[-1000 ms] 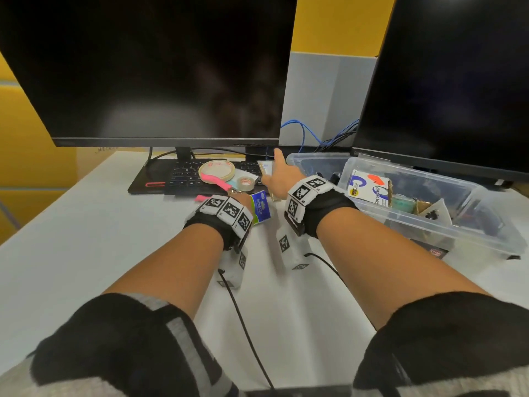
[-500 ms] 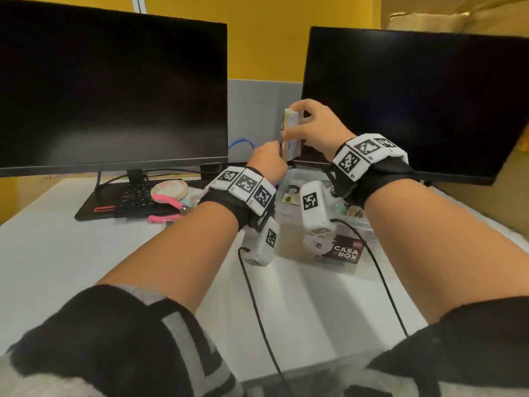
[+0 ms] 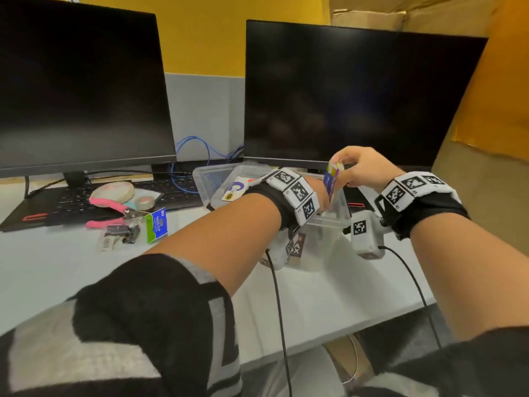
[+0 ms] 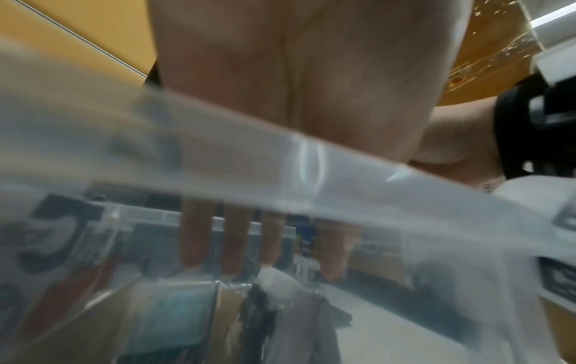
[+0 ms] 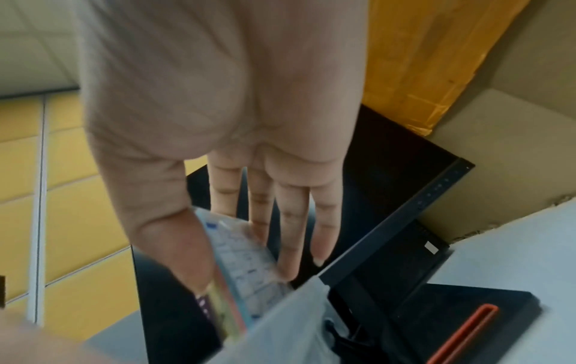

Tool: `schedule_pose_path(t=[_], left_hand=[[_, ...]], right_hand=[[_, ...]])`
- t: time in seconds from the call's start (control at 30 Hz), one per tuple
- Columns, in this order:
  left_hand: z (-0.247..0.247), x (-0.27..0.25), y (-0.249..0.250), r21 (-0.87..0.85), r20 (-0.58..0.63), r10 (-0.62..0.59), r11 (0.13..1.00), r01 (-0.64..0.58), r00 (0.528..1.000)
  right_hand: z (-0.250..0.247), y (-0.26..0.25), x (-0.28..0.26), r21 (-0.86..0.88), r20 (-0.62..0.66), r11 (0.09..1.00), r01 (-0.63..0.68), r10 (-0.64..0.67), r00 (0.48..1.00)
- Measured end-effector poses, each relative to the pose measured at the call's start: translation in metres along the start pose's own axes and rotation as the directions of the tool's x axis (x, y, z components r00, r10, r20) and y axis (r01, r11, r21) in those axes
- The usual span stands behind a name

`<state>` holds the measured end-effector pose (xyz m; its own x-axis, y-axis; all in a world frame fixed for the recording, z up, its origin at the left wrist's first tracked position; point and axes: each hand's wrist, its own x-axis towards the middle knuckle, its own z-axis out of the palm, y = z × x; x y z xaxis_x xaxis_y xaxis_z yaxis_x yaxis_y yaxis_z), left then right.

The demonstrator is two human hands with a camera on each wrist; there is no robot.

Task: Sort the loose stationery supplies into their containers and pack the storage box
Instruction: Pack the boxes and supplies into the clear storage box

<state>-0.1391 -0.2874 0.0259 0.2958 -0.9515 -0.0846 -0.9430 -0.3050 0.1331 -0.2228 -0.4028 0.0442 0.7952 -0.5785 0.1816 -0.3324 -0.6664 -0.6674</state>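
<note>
The right hand [image 3: 362,170] pinches a colourful packet [image 3: 332,179] over the clear box [image 3: 206,179]. The left hand [image 4: 293,74] reaches inside the box, fingers [image 4: 233,243] straight and relaxed.

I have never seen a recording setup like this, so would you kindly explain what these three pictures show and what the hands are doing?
No machine here: a person wears cameras on the head and both wrists, strapped on with checkered marker bands. The wide picture looks down from the head; the two close ones look along each palm. On the white desk stand two dark monitors, with pink-handled pliers, tape rolls and a bag of binder clips near the keyboard. The right hand pinches a small colourful pack of sticky notes over the clear plastic storage box. The left hand reaches into that box with straight fingers, gripping nothing.
</note>
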Motion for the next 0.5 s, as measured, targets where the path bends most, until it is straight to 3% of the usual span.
schedule_pose_path(t=[0.17, 0.37, 0.5], left_hand=[[-0.001, 0.007, 0.01, 0.162, 0.136, -0.062, 0.986, 0.039, 0.989], [0.001, 0.01, -0.007, 0.099, 0.022, -0.135, 0.986, 0.133, 0.991], [-0.002, 0.013, -0.002, 0.078, 0.015, -0.155, 0.985, 0.153, 0.988]], right_hand=[[0.01, 0.012, 0.008, -0.231, 0.128, 0.973, 0.016, 0.014, 0.992], [0.023, 0.005, 0.014, -0.512, 0.24, 0.858, 0.046, 0.091, 0.967], [0.025, 0.003, 0.015, -0.548, 0.299, 0.836, 0.024, 0.169, 0.939]])
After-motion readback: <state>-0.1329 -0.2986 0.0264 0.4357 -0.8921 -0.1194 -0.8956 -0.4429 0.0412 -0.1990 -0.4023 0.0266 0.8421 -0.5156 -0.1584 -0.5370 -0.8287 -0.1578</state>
